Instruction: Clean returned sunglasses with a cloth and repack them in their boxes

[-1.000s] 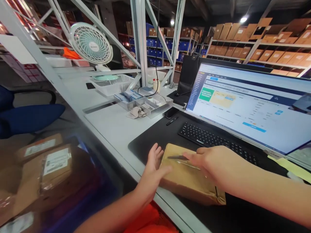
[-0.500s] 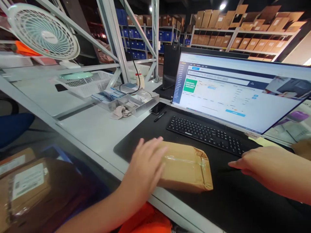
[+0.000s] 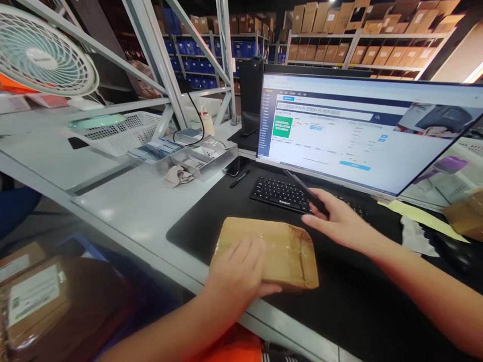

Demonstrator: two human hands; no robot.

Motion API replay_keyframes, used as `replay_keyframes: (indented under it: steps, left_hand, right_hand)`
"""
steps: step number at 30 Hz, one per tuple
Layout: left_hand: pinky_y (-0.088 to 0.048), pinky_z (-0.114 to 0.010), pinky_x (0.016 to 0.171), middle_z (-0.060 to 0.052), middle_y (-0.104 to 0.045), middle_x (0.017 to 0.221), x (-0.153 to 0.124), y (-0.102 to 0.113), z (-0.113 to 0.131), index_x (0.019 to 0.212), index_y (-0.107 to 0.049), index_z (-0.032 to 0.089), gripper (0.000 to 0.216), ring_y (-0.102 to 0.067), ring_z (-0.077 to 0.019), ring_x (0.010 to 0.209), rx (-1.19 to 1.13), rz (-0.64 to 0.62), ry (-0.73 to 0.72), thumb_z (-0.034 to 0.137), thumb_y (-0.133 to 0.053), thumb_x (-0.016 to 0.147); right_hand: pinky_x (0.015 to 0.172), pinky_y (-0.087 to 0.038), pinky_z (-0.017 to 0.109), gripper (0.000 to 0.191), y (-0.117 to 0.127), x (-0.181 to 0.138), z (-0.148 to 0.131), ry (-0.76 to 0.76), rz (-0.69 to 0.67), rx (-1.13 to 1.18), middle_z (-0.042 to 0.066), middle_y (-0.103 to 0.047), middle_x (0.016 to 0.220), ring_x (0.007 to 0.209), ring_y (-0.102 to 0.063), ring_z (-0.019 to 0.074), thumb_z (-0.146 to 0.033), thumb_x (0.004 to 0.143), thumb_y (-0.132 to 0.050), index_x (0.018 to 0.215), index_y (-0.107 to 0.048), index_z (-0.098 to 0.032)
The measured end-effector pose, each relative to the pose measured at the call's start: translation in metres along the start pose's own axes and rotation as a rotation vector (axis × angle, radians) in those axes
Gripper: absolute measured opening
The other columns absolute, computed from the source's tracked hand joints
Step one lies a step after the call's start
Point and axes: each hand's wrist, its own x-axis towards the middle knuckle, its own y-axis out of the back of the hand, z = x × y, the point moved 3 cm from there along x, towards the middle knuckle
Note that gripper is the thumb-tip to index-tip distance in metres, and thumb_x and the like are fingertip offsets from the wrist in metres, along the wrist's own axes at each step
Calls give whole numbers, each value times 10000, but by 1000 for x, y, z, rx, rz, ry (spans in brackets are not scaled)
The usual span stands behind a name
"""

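A flat brown parcel (image 3: 281, 246), sealed with clear tape, lies on the black desk mat (image 3: 350, 296) in front of the keyboard (image 3: 283, 193). My left hand (image 3: 236, 274) lies on its near left corner, thumb against the front edge. My right hand (image 3: 337, 221) hovers just right of the parcel, over the keyboard's near edge, and grips a thin dark tool (image 3: 304, 190) that points up and left across the keys.
A wide monitor (image 3: 358, 136) stands behind the keyboard. A pen (image 3: 239, 179), a phone (image 3: 232, 170), metal trays (image 3: 199, 156), a white basket (image 3: 116, 131) and a fan (image 3: 35, 53) stand at left. Labelled parcels (image 3: 33, 296) lie in a bin below left. Papers (image 3: 422, 221) lie at right.
My right hand left the parcel, swung out right, then came back over the keyboard with the dark tool. My left hand slid from the parcel's left end onto its near corner.
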Motion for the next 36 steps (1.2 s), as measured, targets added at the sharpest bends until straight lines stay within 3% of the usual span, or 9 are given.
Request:
replay_keyframes:
  steps: [4, 8, 13, 17, 20, 23, 26, 31, 36]
  left_hand:
    - [-560, -436, 831, -209, -747, 985, 1, 5, -1, 1125, -707, 45, 702, -708, -358, 946, 91, 7, -35, 682, -622, 844]
    - [-574, -437, 882, -157, -764, 1000, 0, 9, -3, 1148, -715, 114, 682, -716, -351, 994, 71, -3, -4, 709, -633, 824]
    - [-600, -389, 835, -87, -786, 974, -14, -4, 4, 1142, -745, 227, 474, -748, -309, 950, -14, 140, 35, 564, -764, 809]
    - [-622, -389, 710, -72, -780, 844, -25, -25, 9, 995, -795, 265, 470, -754, -285, 792, -130, 189, 178, 659, -772, 740]
    - [-606, -360, 627, -73, -767, 790, -20, -23, 16, 984, -789, 233, 523, -740, -261, 735, -64, 315, 133, 696, -743, 745]
    - [-574, -315, 560, -67, -754, 738, -9, -12, 20, 934, -772, 183, 550, -729, -226, 697, 29, 397, 77, 706, -702, 781]
    - [-593, -298, 588, -53, -757, 730, -3, -6, 19, 896, -761, 178, 530, -730, -199, 689, 13, 389, 80, 694, -667, 822]
    - [-616, -330, 621, -82, -777, 816, -22, -20, 21, 975, -770, 183, 331, -754, -248, 793, -53, 543, 14, 490, -725, 859]
    - [-586, -294, 596, -28, -772, 796, -41, -33, 28, 890, -767, 234, 67, -711, -179, 704, -95, 634, 129, 274, -726, 854]
  right_hand:
    - [1007, -524, 434, 898, -48, 42, -4, 97, -277, 170, 104, -571, 1316, 1110, -600, 252, -371, 663, -879, 1433, -454, -187]
    - [1080, -467, 444, 859, -72, 52, -5, 116, -548, 298, 114, -558, 1382, 1198, -582, 259, -344, 726, -845, 1458, -428, -181]
    - [1093, -447, 451, 751, -72, 44, 0, 155, -492, 236, 116, -532, 1421, 1235, -561, 264, -302, 784, -802, 1428, -440, -170]
    - [989, -509, 416, 731, -68, 44, -1, 145, -452, 209, 103, -602, 1319, 1120, -616, 249, -366, 801, -795, 1418, -448, -182]
    - [951, -499, 397, 445, -53, 42, -8, 159, -311, 63, 89, -652, 1208, 1054, -624, 230, -323, 931, -618, 1344, -521, -188]
    - [744, -506, 300, 239, -35, 33, -17, 79, -283, 60, 38, -668, 981, 834, -616, 176, -317, 1000, -474, 1161, -603, -196]
    - [580, -435, 249, 268, -23, 22, -27, 48, -335, 56, -10, -610, 805, 647, -525, 137, -399, 1045, -426, 1094, -610, -211]
    - [776, -514, 322, 305, -27, 6, -38, 162, -344, -269, 35, -702, 992, 889, -659, 206, -406, 1056, -403, 1082, -649, -228]
    - [835, -552, 368, 381, -37, 0, -48, 339, -346, -516, 47, -722, 1161, 981, -705, 231, -355, 1056, -395, 1384, -578, -289]
